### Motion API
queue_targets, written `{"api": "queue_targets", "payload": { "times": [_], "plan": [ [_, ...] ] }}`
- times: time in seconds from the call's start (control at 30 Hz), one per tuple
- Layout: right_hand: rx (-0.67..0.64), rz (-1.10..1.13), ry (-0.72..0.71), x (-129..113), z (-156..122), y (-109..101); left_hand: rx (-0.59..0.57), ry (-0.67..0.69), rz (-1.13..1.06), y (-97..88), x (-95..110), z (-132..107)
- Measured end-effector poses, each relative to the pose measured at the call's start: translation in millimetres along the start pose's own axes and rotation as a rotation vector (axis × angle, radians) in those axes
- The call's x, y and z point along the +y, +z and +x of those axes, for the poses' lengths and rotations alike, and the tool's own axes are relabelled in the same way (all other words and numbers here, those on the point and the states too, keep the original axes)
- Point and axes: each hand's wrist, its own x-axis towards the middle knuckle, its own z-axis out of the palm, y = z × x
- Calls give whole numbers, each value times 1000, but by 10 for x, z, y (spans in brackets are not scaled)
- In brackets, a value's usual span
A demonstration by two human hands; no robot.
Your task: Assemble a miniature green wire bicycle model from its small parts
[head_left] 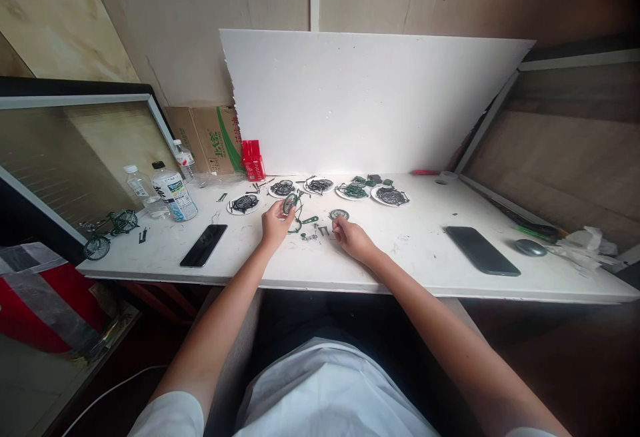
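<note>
Pinched upright in my left hand point(276, 227) is a small model bicycle wheel point(290, 203) with a dark green rim. A thin green bicycle frame piece point(299, 222) is just right of those fingers; whether it joins the wheel I cannot tell. My right hand point(354, 238) has its fingertips closed at the near edge of a second small wheel point(339, 214), which looks flat. Between the hands lie a green flat part point(311, 220) and several tiny metal pieces point(311, 234).
Behind the hands stand white plates of small parts, among them one with green pieces point(354, 190). A finished-looking model bicycle point(111, 229), bottles point(175, 192) and a phone point(204, 246) are left. Another dark phone point(483, 250) and a mouse point(531, 247) lie right.
</note>
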Motion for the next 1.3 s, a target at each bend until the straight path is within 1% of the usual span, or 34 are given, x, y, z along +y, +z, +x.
{"api": "queue_targets", "payload": {
  "times": [0.23,0.47,0.8,1.3],
  "plan": [
    [9,-6,-15,3,-1,5,-11,-34,-27,2,10,0],
    [-1,-16,-8,16,3,13,-16,-41,-28,7,7,3],
    [-4,-38,8,59,3,34,-15,-70,-43,23,-72,11],
    [-10,-54,4,73,7,33,-9,-52,-60,25,-48,14]
  ]
}}
